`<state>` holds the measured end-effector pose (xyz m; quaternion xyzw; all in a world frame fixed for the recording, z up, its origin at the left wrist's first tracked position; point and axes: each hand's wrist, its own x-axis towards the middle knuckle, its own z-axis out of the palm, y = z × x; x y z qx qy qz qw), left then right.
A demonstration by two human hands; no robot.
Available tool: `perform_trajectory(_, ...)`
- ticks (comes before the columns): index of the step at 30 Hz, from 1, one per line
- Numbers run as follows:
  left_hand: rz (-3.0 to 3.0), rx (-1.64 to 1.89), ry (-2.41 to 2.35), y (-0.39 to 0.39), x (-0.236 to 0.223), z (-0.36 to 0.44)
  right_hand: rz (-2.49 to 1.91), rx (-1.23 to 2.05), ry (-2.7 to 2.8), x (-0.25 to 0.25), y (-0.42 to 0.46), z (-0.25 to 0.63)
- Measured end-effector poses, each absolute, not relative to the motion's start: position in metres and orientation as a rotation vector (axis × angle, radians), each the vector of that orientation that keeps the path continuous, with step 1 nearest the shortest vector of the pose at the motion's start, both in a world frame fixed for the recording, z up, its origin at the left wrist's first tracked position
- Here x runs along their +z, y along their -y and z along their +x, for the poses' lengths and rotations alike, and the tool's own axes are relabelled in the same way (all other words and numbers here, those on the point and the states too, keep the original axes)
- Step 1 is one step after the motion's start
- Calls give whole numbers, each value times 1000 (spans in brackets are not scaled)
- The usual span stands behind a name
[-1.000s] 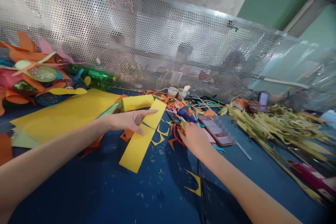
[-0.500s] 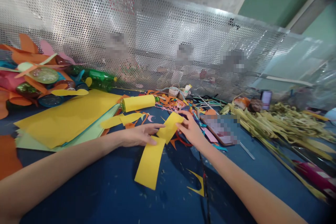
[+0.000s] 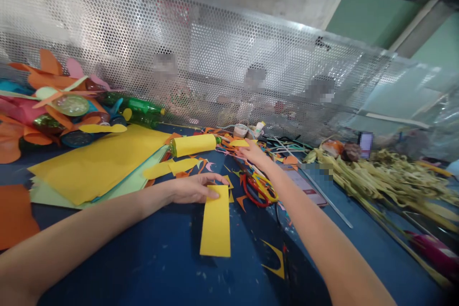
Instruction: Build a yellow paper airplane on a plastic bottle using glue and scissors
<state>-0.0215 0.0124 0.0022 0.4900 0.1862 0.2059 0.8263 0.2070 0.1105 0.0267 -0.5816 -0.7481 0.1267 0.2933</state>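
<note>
Perforated clear screen [image 3: 215, 52] spans far side, full width; persons behind it, blurred. Blue table [image 3: 143, 267] fwd of it, w/ small flecks on near surface. Pile of pale husks [image 3: 387, 172] at far right. Far left: cluster of bottles w/ paper petals [image 3: 53, 100], orange, pink & pale green. Stack of paper sheets [image 3: 118, 153] nearer than cluster, yellow on top, pale green below. Wrapped bottle [image 3: 195, 145], yellow paper round it, lies on its side at far ctr., just right of stack. Yellow strip [image 3: 215, 224], rectangular, at near ctr., far end in L hand [image 3: 193, 187]: thumb on face, fingers behind, clamped on it. R hand [image 3: 254, 153] extends to far ctr. over colored scraps [image 3: 229, 148], fingertips at small yellow pc. [image 3: 239, 143]; cannot tell if thumb & fingers are together on it. Phone [image 3: 304, 186] lies right of R hand, part hidden by R forearm. Scissors [image 3: 247, 191], red & yellow handles, on table btwn strip & R forearm. Crescent offcut [image 3: 280, 260], yellow, on table near side, right of strip, well apart from both hands.
</note>
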Motion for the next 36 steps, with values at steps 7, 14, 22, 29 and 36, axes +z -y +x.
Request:
perform_trajectory(7, 893, 498, -402, -15, -1, -20, -1618, 176, 2068, 46, -56, 199)
perform_trajectory(14, 842, 558, -442, -16, -5, -18, -1066, 425, 2412, 20, 21, 198)
perform_trajectory(22, 869, 619, -544, -11, -5, -16, -933, 554, 2344, 0, 23, 193)
perform_trajectory(29, 1045, 545, -541, -8, -4, -12, -1169, 714, 2055, -4, 23, 191)
perform_trajectory(36, 1136, 525, -552, -3, -3, -11, -1235, 667, 2032, -6, 20, 192)
